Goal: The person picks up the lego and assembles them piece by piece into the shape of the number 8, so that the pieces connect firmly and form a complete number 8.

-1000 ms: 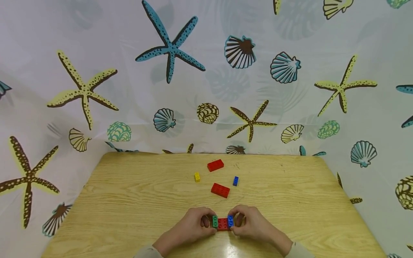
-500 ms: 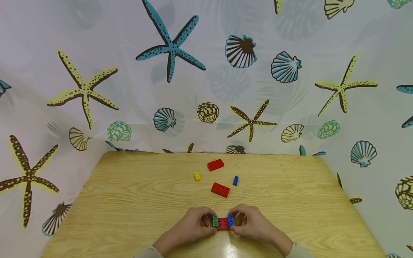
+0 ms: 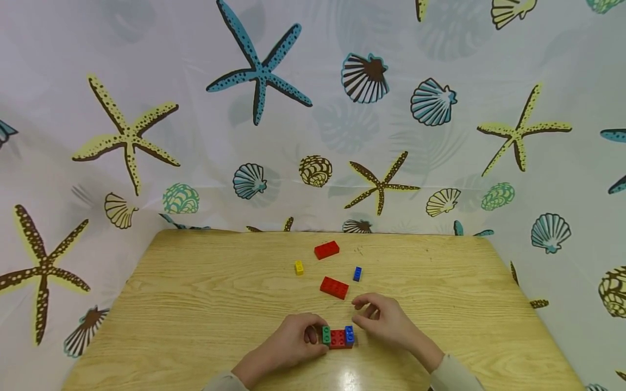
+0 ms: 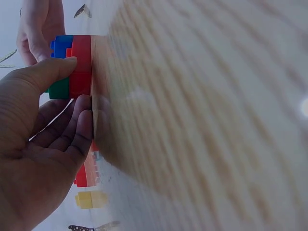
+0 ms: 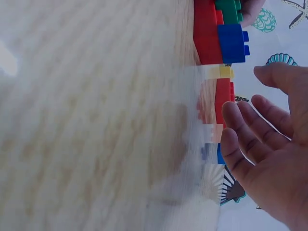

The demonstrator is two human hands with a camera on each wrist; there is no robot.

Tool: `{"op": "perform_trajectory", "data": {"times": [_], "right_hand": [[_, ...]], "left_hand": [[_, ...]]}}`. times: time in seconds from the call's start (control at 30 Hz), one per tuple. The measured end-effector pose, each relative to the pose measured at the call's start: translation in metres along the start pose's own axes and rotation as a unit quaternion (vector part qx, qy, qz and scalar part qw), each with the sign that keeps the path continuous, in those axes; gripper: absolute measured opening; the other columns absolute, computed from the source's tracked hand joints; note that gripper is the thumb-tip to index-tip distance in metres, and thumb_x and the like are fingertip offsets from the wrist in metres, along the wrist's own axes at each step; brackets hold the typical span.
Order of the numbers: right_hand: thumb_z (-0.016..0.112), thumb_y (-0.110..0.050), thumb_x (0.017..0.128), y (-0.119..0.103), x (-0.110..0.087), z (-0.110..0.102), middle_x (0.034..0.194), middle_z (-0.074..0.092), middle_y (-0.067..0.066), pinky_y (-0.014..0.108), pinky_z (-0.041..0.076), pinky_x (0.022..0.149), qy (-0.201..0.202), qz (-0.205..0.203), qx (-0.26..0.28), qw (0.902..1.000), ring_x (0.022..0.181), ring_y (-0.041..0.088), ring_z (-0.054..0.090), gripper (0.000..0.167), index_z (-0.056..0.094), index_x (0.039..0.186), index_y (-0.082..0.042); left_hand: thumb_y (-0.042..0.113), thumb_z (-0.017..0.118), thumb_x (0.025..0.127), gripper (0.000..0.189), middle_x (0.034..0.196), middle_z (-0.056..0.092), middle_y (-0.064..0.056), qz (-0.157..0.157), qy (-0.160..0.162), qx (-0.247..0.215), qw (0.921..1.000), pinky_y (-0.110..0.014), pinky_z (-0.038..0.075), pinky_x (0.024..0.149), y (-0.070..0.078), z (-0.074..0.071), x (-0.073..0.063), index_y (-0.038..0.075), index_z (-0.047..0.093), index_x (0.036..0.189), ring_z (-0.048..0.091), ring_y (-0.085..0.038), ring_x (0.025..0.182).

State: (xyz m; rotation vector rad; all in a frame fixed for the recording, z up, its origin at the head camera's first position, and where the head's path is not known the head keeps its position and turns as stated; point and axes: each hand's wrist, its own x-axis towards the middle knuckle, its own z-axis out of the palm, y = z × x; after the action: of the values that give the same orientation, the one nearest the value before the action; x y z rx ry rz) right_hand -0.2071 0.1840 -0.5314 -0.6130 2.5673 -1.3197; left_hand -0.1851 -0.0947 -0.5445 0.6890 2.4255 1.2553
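On the table near the person stands a red building brick (image 3: 337, 339) with a green brick (image 3: 326, 335) on its left end and a blue brick (image 3: 349, 335) on its right end. The left hand (image 3: 300, 339) grips the left end of this stack, its thumb on the near side and its fingers on the far side; the left wrist view shows the thumb (image 4: 62, 67) against the bricks. Apart from the stack, just to its right, the right hand (image 3: 383, 320) holds nothing. Its fingers are loosely bent, with the palm showing in the right wrist view.
Beyond the hands lie a red brick (image 3: 335, 288), a small blue brick (image 3: 357, 273), a yellow brick (image 3: 299, 267) and another red brick (image 3: 326, 250). A patterned curtain (image 3: 313, 136) hangs behind the wooden table (image 3: 195, 304) and along both sides.
The right hand has let go of the blue brick's end of the stack and moved away, right and farther from the person. The left hand and the bricks have stayed in place.
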Motion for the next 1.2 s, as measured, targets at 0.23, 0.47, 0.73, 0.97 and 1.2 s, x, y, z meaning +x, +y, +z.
{"op": "perform_trajectory", "data": {"times": [0.23,0.47,0.73,0.97,1.2], "right_hand": [[0.076,-0.024,0.097,0.006,0.012,-0.001,0.122,0.073,0.012,0.024,0.056,0.078,0.035,0.016,-0.007,0.9992,0.093,0.014,0.070,0.041,0.068,0.133,-0.006],[0.079,-0.023,0.096,0.009,0.023,0.000,0.124,0.071,0.013,0.024,0.054,0.076,0.055,0.020,-0.014,0.9982,0.092,0.013,0.067,0.045,0.066,0.135,-0.005],[0.079,-0.022,0.094,0.010,0.033,0.003,0.125,0.070,0.012,0.024,0.053,0.075,0.065,0.030,-0.029,0.9970,0.089,0.011,0.064,0.048,0.065,0.137,-0.005],[0.081,-0.022,0.093,0.013,0.037,0.005,0.125,0.069,0.011,0.023,0.051,0.071,0.071,0.037,-0.029,0.9964,0.086,0.012,0.061,0.047,0.065,0.135,-0.008],[0.082,-0.023,0.092,0.014,0.042,0.007,0.123,0.069,0.011,0.023,0.049,0.069,0.070,0.041,-0.034,0.9961,0.083,0.013,0.058,0.048,0.066,0.134,-0.006]], "left_hand": [[0.024,0.086,0.089,0.036,0.094,0.068,0.003,-0.002,-0.003,-0.001,1.0000,-0.021,0.050,0.068,0.001,0.000,0.000,0.010,0.073,0.120,0.059,-0.004,0.078],[0.026,0.085,0.090,0.036,0.095,0.068,0.004,-0.004,-0.004,0.000,1.0000,-0.021,0.051,0.069,0.000,-0.001,0.001,0.011,0.073,0.121,0.059,-0.004,0.079],[0.026,0.086,0.089,0.037,0.094,0.068,0.003,0.004,-0.001,0.001,1.0000,-0.022,0.051,0.068,-0.002,0.000,0.002,0.011,0.073,0.121,0.059,-0.004,0.078],[0.026,0.086,0.089,0.036,0.092,0.068,0.004,0.003,0.000,0.001,1.0000,-0.021,0.051,0.068,-0.003,0.000,0.002,0.011,0.074,0.120,0.059,-0.003,0.078],[0.025,0.086,0.089,0.035,0.093,0.068,0.004,0.001,0.000,0.002,1.0000,-0.021,0.050,0.068,-0.001,0.000,0.001,0.011,0.073,0.119,0.059,-0.003,0.078]]}}
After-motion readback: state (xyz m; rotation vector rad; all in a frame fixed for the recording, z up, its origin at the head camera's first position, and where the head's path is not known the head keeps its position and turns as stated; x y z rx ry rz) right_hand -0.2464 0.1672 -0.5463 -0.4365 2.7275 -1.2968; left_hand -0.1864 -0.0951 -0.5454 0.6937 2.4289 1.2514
